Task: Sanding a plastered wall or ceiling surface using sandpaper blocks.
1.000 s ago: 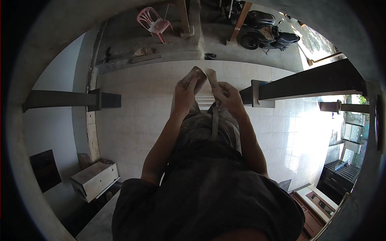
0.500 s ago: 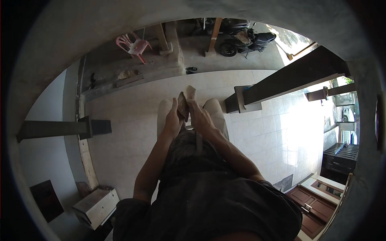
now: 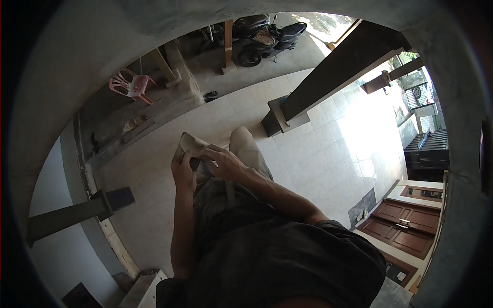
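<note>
Both hands are together in front of my lap, over my left leg. Between them is a beige, flat piece with a pointed far end and a brownish edge; I cannot make out its kind. My left hand is closed around its left side, with the fingers pointing away from me. From the right, my right hand reaches across with bent fingers closed on the near right part. The fingers partly hide the piece, and a dark gap shows between the two hands.
Pale tiles cover the floor around me. A dark post stands ahead right, and another to the left. Farther off are a red plastic chair and motorcycles. Brown double doors are at the right.
My view has turned right, so the surroundings have shifted and tilted. Both hands have moved left in view with the beige piece, which now slants across them; the right hand lies more over it.
</note>
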`<state>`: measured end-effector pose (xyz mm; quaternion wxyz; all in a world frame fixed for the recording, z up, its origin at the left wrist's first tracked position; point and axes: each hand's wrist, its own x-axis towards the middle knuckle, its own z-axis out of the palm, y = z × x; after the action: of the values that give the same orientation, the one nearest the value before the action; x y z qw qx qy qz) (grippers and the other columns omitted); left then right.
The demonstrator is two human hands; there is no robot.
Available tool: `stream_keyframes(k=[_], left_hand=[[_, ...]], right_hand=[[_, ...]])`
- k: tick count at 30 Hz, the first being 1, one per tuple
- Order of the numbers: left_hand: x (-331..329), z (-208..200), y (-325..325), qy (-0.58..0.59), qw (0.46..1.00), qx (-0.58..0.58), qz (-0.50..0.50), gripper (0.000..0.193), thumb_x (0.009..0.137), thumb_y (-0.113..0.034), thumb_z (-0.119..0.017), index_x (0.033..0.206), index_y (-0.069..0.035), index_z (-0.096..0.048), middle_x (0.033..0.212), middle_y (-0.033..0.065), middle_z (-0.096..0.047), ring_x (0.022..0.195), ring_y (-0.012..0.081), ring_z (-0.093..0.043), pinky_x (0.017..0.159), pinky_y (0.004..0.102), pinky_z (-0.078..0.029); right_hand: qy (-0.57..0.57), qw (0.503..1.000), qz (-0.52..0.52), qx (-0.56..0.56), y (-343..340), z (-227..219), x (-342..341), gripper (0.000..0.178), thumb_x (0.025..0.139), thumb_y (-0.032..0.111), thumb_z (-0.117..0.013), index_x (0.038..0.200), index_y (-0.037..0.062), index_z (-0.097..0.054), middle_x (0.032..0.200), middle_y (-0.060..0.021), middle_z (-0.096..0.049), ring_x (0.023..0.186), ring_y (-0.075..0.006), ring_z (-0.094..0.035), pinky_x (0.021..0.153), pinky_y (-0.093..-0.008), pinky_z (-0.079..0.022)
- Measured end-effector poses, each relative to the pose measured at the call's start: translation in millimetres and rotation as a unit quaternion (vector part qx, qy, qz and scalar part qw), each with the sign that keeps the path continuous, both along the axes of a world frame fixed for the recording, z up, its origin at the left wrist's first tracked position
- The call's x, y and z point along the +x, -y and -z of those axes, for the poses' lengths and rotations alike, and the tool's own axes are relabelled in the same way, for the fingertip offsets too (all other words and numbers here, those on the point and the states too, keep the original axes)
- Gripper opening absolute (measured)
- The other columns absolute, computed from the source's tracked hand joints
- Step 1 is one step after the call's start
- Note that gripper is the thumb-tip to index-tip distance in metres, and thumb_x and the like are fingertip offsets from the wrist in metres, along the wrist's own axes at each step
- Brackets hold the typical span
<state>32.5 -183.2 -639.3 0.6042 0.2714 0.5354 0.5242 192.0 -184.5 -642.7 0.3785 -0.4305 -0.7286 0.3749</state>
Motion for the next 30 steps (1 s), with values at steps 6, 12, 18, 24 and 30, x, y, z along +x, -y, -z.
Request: stream_keyframes(k=[6, 12, 18, 24, 30], left_hand=[[13, -10, 15, -0.160, 0.980, 0.115, 0.026, 0.045, 0.101, -0.010, -0.047, 0.145, -0.004, -0.043, 0.134, 0.0134, -0.057, 0.117, 0.0215, -0.059, 0.094, 0.0324, -0.051], [30, -36, 24, -0.336, 0.919, 0.182, 0.096, 0.046, 0.101, -0.007, -0.043, 0.147, -0.008, -0.042, 0.139, 0.0180, -0.054, 0.121, 0.0235, -0.059, 0.096, 0.0335, -0.050], [18, -10, 23, -0.393, 0.852, 0.308, 0.158, 0.043, 0.098, 0.000, -0.043, 0.140, -0.005, -0.051, 0.140, 0.0177, -0.054, 0.120, 0.0303, -0.060, 0.092, 0.0354, -0.052], [9, -8, 22, -0.430, 0.825, 0.348, 0.119, 0.048, 0.094, 0.006, -0.046, 0.140, -0.007, -0.051, 0.138, 0.0192, -0.055, 0.121, 0.0335, -0.059, 0.092, 0.0372, -0.052], [5, -8, 13, -0.391, 0.845, 0.331, 0.152, 0.051, 0.100, -0.003, -0.043, 0.150, -0.010, -0.037, 0.147, 0.0187, -0.046, 0.131, 0.0297, -0.051, 0.100, 0.0354, -0.046]], right_hand=[[-0.028, 0.978, 0.025, -0.205, 1, -9, -7, 0.040, 0.100, 0.031, -0.051, 0.121, -0.0018, -0.061, 0.117, -0.0229, -0.064, 0.108, -0.0373, -0.063, 0.091, -0.0395, -0.050], [-0.080, 0.959, -0.001, -0.272, -11, -10, -3, 0.071, 0.102, 0.058, -0.028, 0.127, -0.0018, -0.058, 0.121, -0.0236, -0.062, 0.118, -0.0293, -0.058, 0.100, -0.0345, -0.042], [-0.300, 0.892, 0.018, -0.338, -31, 66, 15, 0.059, 0.102, 0.049, -0.043, 0.133, -0.0015, -0.052, 0.117, -0.0166, -0.063, 0.108, -0.0230, -0.061, 0.095, -0.0357, -0.046], [-0.061, 0.998, 0.028, 0.012, -15, 3, 13, 0.038, 0.102, 0.019, -0.051, 0.131, -0.0054, -0.051, 0.115, -0.0102, -0.062, 0.105, -0.0190, -0.060, 0.090, -0.0309, -0.051], [-0.323, 0.919, 0.134, -0.182, -25, -4, 6, 0.035, 0.102, 0.013, -0.045, 0.133, -0.0037, -0.048, 0.112, -0.0139, -0.062, 0.105, -0.0174, -0.059, 0.092, -0.0317, -0.049]])
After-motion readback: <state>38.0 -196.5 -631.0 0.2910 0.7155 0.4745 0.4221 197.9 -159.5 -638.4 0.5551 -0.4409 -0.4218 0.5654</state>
